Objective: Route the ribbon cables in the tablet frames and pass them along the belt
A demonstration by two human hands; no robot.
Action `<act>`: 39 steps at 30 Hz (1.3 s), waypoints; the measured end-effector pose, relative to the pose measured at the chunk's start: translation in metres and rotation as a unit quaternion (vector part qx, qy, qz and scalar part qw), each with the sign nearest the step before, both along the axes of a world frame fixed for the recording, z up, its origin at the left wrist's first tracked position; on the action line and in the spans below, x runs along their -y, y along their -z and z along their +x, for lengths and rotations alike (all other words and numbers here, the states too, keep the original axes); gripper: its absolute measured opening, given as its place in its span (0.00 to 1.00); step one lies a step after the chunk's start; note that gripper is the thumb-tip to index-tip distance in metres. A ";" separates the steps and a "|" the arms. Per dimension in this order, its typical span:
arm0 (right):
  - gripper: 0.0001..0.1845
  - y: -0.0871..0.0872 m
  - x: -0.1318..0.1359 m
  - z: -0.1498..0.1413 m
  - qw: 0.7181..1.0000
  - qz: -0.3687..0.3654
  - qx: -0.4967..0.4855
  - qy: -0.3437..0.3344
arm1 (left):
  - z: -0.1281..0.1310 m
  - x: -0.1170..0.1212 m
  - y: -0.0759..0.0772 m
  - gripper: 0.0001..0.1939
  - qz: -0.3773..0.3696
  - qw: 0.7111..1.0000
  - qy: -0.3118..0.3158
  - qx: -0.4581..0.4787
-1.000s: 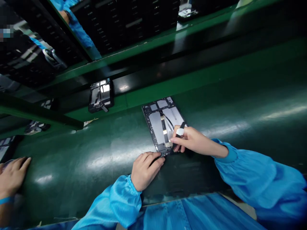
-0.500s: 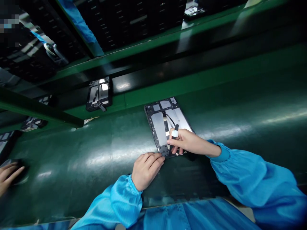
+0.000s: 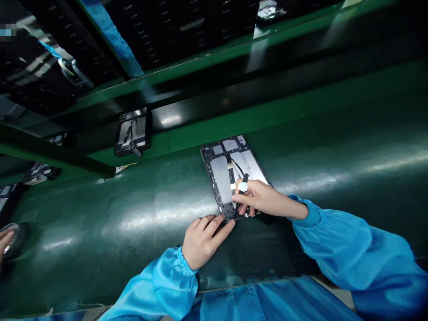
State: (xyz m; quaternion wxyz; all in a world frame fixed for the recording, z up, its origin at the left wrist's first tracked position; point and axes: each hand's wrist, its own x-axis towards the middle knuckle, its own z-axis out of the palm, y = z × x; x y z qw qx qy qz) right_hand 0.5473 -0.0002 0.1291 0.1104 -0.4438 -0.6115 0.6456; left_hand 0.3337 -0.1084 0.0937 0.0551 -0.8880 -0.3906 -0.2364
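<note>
An opened tablet (image 3: 221,180) lies on the green bench, showing silver plates, black boards and a dark curved cable. My right hand (image 3: 256,196) is closed around a slim black hand tool (image 3: 246,177), its lower end down at the tablet's near edge. Whether it is a pry stick or tweezers I cannot tell. Something white wraps round at the index finger. My left hand (image 3: 202,238) rests its fingertips on the tablet's near left corner, thumb stretched apart along the near edge. My right hand hides part of the tablet's near right side.
Another opened device (image 3: 132,131) lies on the dark conveyor strip (image 3: 200,109) behind the bench. A green post (image 3: 60,154) slants in at left. Further devices (image 3: 42,171) sit beyond it. At the left edge, another person's hand (image 3: 5,240) touches a round object (image 3: 16,238).
My left thumb has spread away from the fingers toward the tool tip. My right hand has barely moved. The device on the strip shifted slightly left, and the other person's hand drew back leftward.
</note>
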 end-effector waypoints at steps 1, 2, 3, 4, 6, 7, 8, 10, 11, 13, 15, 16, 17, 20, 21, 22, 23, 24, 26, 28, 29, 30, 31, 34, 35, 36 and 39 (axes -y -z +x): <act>0.20 0.000 0.000 0.001 1.000 -0.001 -0.006 0.005 | 0.000 0.001 -0.001 0.16 0.002 1.000 -0.004 -0.014; 0.20 0.000 0.001 0.003 1.000 0.000 -0.014 0.015 | 0.000 0.001 -0.003 0.16 0.002 1.000 -0.009 -0.020; 0.20 0.001 0.002 0.005 0.999 0.006 -0.022 0.028 | 0.001 0.002 -0.003 0.16 -0.001 1.000 -0.014 -0.023; 0.19 0.001 0.004 0.009 0.998 0.017 -0.028 0.045 | 0.001 0.002 -0.004 0.16 -0.004 1.000 -0.019 -0.023; 0.18 0.003 0.008 0.019 0.995 0.057 -0.030 0.073 | 0.003 0.002 -0.003 0.16 -0.013 0.999 -0.022 -0.020; 0.17 0.003 0.011 0.024 0.993 0.080 -0.026 0.079 | 0.003 0.002 -0.003 0.16 -0.017 0.999 -0.022 -0.018; 0.16 0.004 0.014 0.029 0.992 0.101 -0.021 0.079 | 0.003 0.002 -0.002 0.16 -0.020 0.999 -0.020 -0.015; 0.14 0.006 0.018 0.036 0.989 0.136 -0.004 0.066 | 0.003 0.002 0.000 0.17 -0.026 0.999 -0.017 -0.007; 0.14 0.007 0.020 0.038 0.987 0.150 0.005 0.059 | 0.002 0.002 0.001 0.17 -0.029 0.999 -0.016 -0.003; 0.14 0.008 0.022 0.038 0.985 0.160 0.005 0.057 | 0.002 0.002 0.004 0.17 -0.034 0.999 -0.016 0.004; 0.15 0.010 0.022 0.037 0.987 0.145 -0.014 0.073 | 0.001 0.002 0.006 0.17 -0.037 0.999 -0.019 0.010; 0.16 0.010 0.022 0.036 0.987 0.134 -0.023 0.082 | 0.001 0.002 0.007 0.17 -0.038 0.999 -0.020 0.012; 0.16 0.011 0.022 0.036 0.988 0.126 -0.029 0.089 | 0.001 0.002 0.008 0.17 -0.038 0.999 -0.020 0.013; 0.14 0.014 0.022 0.036 0.987 0.125 -0.030 0.092 | 0.002 0.002 0.009 0.19 -0.035 0.999 -0.017 0.008; 0.14 0.015 0.022 0.036 0.987 0.127 -0.031 0.091 | 0.002 0.001 0.009 0.21 -0.034 0.999 -0.016 0.003; 0.13 0.016 0.022 0.036 0.987 0.129 -0.031 0.090 | 0.003 0.001 0.009 0.22 -0.033 0.999 -0.016 -0.002; 0.13 0.016 0.022 0.036 0.987 0.131 -0.030 0.089 | 0.003 0.001 0.009 0.23 -0.032 0.999 -0.017 -0.008; 0.13 0.016 0.022 0.037 0.987 0.134 -0.028 0.087 | 0.004 0.002 0.008 0.24 -0.030 0.999 -0.019 -0.013; 0.13 0.016 0.023 0.037 0.986 0.140 -0.024 0.085 | 0.004 0.002 0.008 0.24 -0.027 0.999 -0.024 -0.019; 0.12 0.015 0.024 0.037 0.986 0.145 -0.023 0.082 | 0.003 0.002 0.009 0.24 -0.027 0.999 -0.028 -0.022; 0.12 0.015 0.024 0.037 0.986 0.147 -0.022 0.081 | 0.003 0.002 0.009 0.24 -0.028 0.999 -0.029 -0.022; 0.12 0.015 0.024 0.037 0.985 0.148 -0.022 0.080 | 0.003 0.002 0.009 0.24 -0.030 0.999 -0.031 -0.021; 0.11 0.014 0.024 0.036 0.985 0.150 -0.022 0.080 | 0.003 0.001 0.009 0.24 -0.032 0.999 -0.032 -0.019; 0.11 0.014 0.025 0.036 0.984 0.157 -0.027 0.077 | 0.006 0.000 0.006 0.22 -0.039 0.998 -0.039 -0.008; 0.11 0.014 0.025 0.035 0.984 0.159 -0.027 0.076 | 0.009 -0.001 0.005 0.21 -0.041 0.998 -0.042 -0.006; 0.11 0.015 0.025 0.036 0.983 0.162 -0.027 0.077 | 0.013 -0.002 0.003 0.21 -0.042 0.998 -0.047 -0.007; 0.12 0.015 0.025 0.037 0.981 0.173 -0.018 0.084 | 0.022 -0.004 -0.001 0.19 -0.046 0.997 -0.059 -0.023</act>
